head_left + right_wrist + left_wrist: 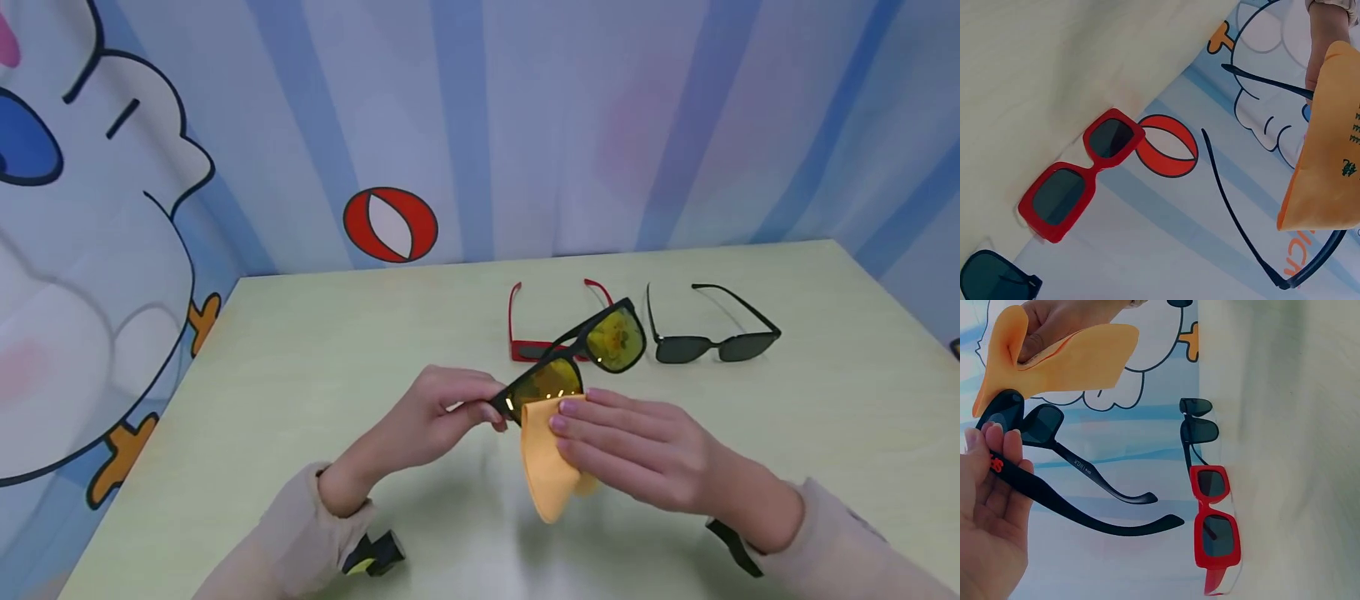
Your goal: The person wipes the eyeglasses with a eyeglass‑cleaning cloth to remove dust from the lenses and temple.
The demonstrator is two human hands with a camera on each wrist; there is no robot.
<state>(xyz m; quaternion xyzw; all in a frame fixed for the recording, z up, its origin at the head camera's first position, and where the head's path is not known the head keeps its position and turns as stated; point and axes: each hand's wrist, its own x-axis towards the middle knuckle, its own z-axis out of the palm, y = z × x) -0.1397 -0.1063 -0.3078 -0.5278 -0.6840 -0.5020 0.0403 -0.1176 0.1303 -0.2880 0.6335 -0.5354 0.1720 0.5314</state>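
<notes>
My left hand (438,415) pinches a pair of black-framed sunglasses (617,340) by one corner near the hinge. Their yellow mirrored lenses face me in the head view, and the frame tilts up to the right above the table. From the left wrist, both black temples (1104,524) appear unfolded. My right hand (648,454) holds an orange cloth (549,471) against the nearer lens. Its fingers lie over the cloth in the head view, while the left wrist view shows the thumb on the other side. Dark print marks the cloth (1325,162) in the right wrist view.
Behind the held pair, red-framed sunglasses (525,352) stand on the pale table (337,333), partly covered from view. Dark sunglasses (681,350) with unfolded temples sit to their right. A striped blue cartoon backdrop (517,125) rises at the table's back and left edges.
</notes>
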